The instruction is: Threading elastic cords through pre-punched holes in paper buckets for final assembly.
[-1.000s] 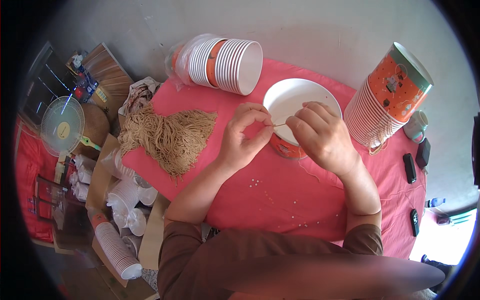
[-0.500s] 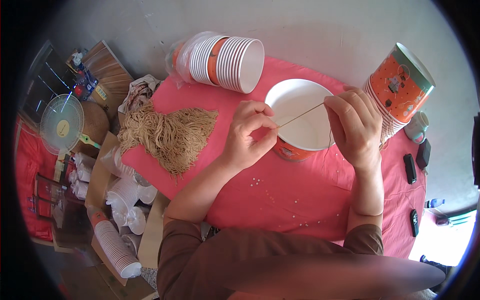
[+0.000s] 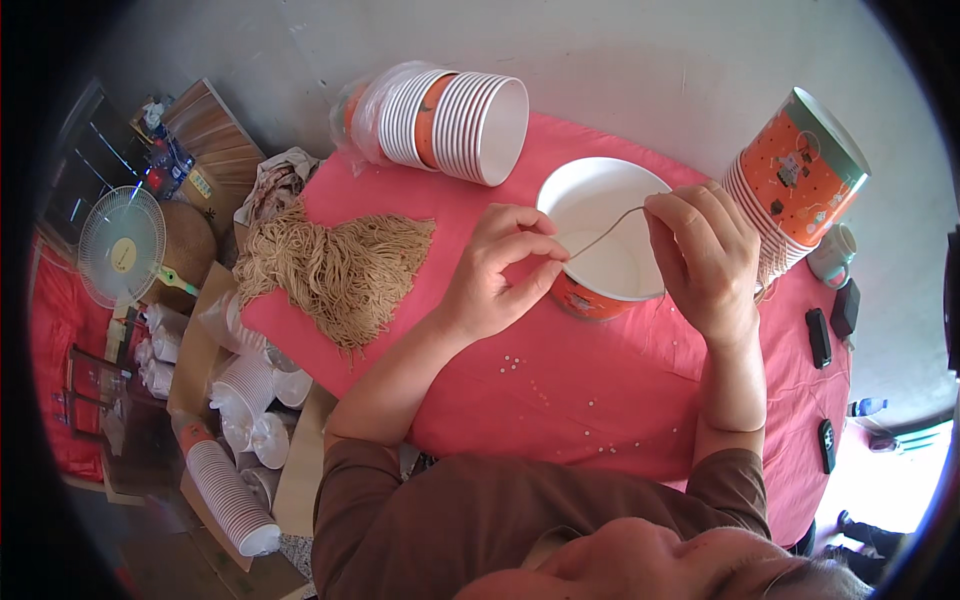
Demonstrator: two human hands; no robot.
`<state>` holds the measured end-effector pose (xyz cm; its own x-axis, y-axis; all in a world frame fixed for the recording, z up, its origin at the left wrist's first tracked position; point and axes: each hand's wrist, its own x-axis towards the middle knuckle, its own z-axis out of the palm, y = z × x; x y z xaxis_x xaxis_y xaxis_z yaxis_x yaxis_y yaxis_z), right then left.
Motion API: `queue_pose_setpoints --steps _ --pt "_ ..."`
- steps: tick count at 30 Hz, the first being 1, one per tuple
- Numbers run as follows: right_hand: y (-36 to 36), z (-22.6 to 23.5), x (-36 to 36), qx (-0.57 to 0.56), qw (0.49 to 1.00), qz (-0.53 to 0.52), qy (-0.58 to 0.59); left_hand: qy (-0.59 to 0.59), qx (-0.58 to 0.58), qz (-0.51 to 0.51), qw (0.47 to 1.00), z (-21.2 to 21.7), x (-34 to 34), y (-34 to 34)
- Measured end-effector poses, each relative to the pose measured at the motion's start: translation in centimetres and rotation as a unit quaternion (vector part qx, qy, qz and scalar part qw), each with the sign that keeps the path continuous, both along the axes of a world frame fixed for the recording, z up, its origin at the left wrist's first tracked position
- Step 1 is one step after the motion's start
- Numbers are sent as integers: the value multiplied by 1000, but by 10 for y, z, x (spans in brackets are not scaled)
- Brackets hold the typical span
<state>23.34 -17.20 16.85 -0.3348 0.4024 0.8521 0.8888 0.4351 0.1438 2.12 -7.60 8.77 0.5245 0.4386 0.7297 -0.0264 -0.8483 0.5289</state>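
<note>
Between my two hands runs a thin tan string [image 3: 606,236], slightly slack and bowed, over a paper bucket [image 3: 583,300] with a white inside and an orange printed outside. My left hand [image 3: 503,272] pinches one end between thumb and index finger at the bucket's left rim. Over the right rim, my right hand [image 3: 706,250] pinches the other end with thumb and fingers. A large bundle of tan strings [image 3: 345,270] lies on the pink cloth [image 3: 480,390] to the left. Small white round bits [image 3: 512,364] are scattered on the cloth nearer me.
A stack of white-rimmed buckets [image 3: 455,120] lies on its side at the back, partly in plastic. Another orange stack [image 3: 800,170] stands upside down at the right, near a mug [image 3: 833,255] and black devices [image 3: 820,338]. Left of the table are a carton with cups [image 3: 240,400] and a fan [image 3: 124,247].
The string has gone from taut to slack and curved. My left hand has shifted slightly right, toward my right hand, which stays nearly in place.
</note>
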Motion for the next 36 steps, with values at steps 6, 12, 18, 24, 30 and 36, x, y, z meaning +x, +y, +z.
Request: queue_pose_setpoints --steps 6,12,18,24,30,36 --pt "-2 3 -2 30 999 28 1 0 36 8 999 -4 0 5" --pt "-5 2 -7 48 997 62 2 2 65 28 997 -2 1 4" --pt "-1 -3 -5 -40 992 70 100 -57 103 59 991 11 -6 -7" --pt "-8 -7 -4 -131 957 131 222 48 123 -43 990 -4 10 -30" --pt "-22 6 4 -332 735 355 472 50 -84 6 995 -1 -1 -7" --pt "-21 7 16 -350 633 484 493 42 -229 51 971 7 -10 53"
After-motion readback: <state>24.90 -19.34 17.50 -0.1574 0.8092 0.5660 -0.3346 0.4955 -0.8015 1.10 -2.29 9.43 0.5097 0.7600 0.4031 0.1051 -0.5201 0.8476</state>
